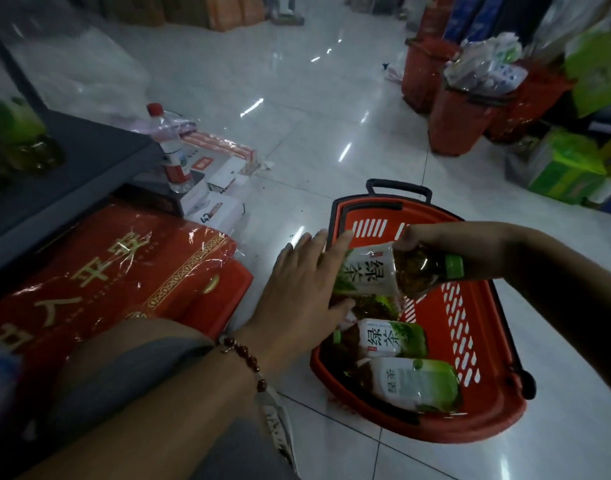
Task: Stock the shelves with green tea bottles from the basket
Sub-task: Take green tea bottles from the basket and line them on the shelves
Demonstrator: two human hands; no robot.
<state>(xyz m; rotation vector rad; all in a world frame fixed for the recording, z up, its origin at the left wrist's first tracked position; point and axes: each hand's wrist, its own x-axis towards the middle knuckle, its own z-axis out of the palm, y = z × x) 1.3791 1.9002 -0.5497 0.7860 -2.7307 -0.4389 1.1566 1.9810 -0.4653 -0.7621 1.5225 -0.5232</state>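
Observation:
A red plastic basket (470,327) stands on the tiled floor at lower right, with several green tea bottles lying in it, among them one (383,341) and another (411,382). My right hand (432,237) grips a green tea bottle (394,268) by its neck end, held sideways above the basket with its green cap pointing right. My left hand (304,282) is spread open over the basket's left rim, fingertips touching the held bottle's base end. A green tea bottle (16,140) stands blurred on the dark shelf (89,161) at far left.
Red wrapped gift packs (124,271) lie under the shelf at left. A clear bottle with a red cap (172,150) stands on white cartons (214,199). Red bins of goods (463,112) and green boxes (567,168) line the right side.

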